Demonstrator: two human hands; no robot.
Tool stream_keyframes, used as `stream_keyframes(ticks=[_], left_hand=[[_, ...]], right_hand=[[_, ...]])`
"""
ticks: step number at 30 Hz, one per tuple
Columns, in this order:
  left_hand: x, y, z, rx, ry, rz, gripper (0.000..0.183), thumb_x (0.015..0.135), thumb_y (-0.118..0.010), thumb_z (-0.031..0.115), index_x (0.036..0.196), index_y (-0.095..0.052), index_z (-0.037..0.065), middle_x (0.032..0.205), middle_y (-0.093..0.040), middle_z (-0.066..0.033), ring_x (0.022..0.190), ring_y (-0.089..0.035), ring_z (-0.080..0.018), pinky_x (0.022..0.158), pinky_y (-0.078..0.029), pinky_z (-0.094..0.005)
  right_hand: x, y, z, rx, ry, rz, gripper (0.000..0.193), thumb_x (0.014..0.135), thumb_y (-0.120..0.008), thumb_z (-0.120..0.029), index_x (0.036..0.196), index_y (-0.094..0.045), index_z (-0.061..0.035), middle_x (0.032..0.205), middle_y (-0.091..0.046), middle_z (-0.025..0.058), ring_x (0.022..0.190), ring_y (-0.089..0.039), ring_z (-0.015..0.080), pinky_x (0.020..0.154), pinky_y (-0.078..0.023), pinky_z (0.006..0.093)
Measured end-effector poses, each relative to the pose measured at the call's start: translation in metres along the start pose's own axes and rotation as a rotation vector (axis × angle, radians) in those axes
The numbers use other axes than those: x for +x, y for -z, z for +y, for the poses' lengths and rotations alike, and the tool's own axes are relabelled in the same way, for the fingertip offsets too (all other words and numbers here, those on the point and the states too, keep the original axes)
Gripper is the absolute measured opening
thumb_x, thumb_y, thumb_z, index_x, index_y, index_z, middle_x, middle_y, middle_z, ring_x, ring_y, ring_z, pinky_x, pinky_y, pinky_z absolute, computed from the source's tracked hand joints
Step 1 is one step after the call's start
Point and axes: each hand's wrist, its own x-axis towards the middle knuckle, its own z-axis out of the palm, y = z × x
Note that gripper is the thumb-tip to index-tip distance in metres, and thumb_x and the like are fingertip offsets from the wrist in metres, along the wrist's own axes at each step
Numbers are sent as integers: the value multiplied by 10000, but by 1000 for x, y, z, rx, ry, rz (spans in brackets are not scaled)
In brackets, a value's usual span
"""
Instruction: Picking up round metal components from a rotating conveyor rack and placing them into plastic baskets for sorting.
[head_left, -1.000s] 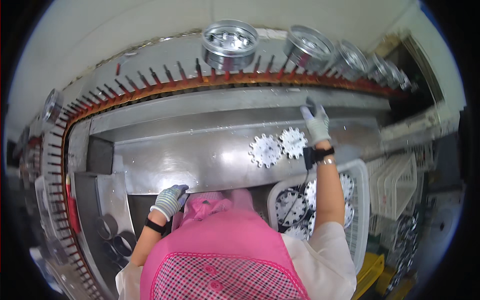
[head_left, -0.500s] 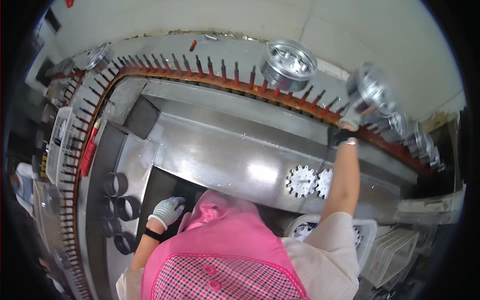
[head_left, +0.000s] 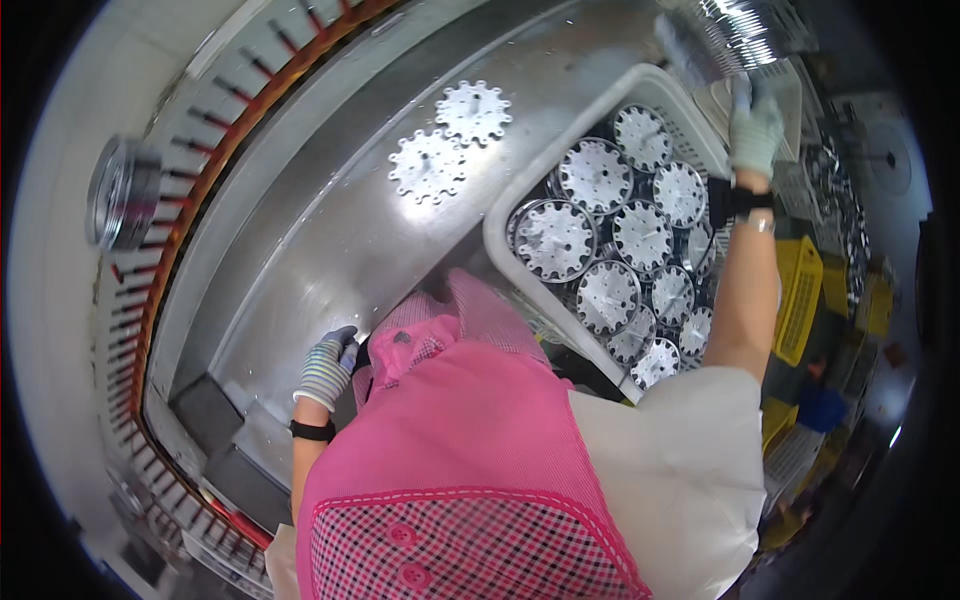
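Observation:
My right hand (head_left: pixel 757 130), in a pale glove, is raised at the upper right with its fingers against a shiny ribbed metal cylinder (head_left: pixel 735 40). It seems to grip the cylinder's lower edge; the upper part is smeared by motion. Below it stands a white plastic basket (head_left: pixel 497 230) filled with round metal parts, each topped by a white toothed disc (head_left: pixel 555 240). My left hand (head_left: pixel 328 370), in a striped glove, hangs low beside my apron over the metal trough (head_left: pixel 300 270). Its fingers are loosely bent, and nothing shows in them.
Two loose toothed discs (head_left: pixel 427 165) lie in the trough. A curved rail of upright red-and-black pegs (head_left: pixel 208 147) runs along the left, with a metal wheel-like part (head_left: pixel 125 193) on it. Yellow crates (head_left: pixel 797 300) stand at the right beyond my arm.
My view has turned right, toward the basket. My right hand has gone from the peg rail, where it was at a shiny metal part, to above the basket with a metal cylinder.

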Motion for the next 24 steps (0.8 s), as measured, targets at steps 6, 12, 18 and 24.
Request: stream_keyframes(ticks=[6,12,18,24], left_hand=[[37,-5,61,159,-73,-106,256,835,-552,100,1083,-594,54,979,-638,-184,913,-622,-325,783,-491,-352],[57,-4,122,293,-151,-167,250,824,-546,86,1066,-594,51,960,-631,-183,872,-620,-326,755,-496,-364],[60,5,147,384,-107,-225,250,819,-538,76,1061,-594,40,956,-633,-177,867,-624,-316,744,-497,-360],[62,22,162,460,-79,-303,283,842,-511,209,1072,-591,64,1005,-616,-174,937,-582,-338,814,-460,-399]], right_hand=[[-134,33,201,-556,-472,-377,345,847,-489,-325,1027,-578,-45,924,-617,246,868,-598,406,741,-479,473],[-208,3,298,-636,-755,-683,335,827,-459,-170,1135,-559,-83,1111,-590,193,1028,-570,356,838,-477,440],[-216,-24,321,-489,-864,-769,364,824,-468,-177,1173,-551,-112,1149,-578,171,1056,-560,349,856,-473,446],[-166,-32,262,-371,-582,-511,331,840,-487,-197,1129,-567,-57,1032,-632,172,872,-634,306,711,-505,408]])
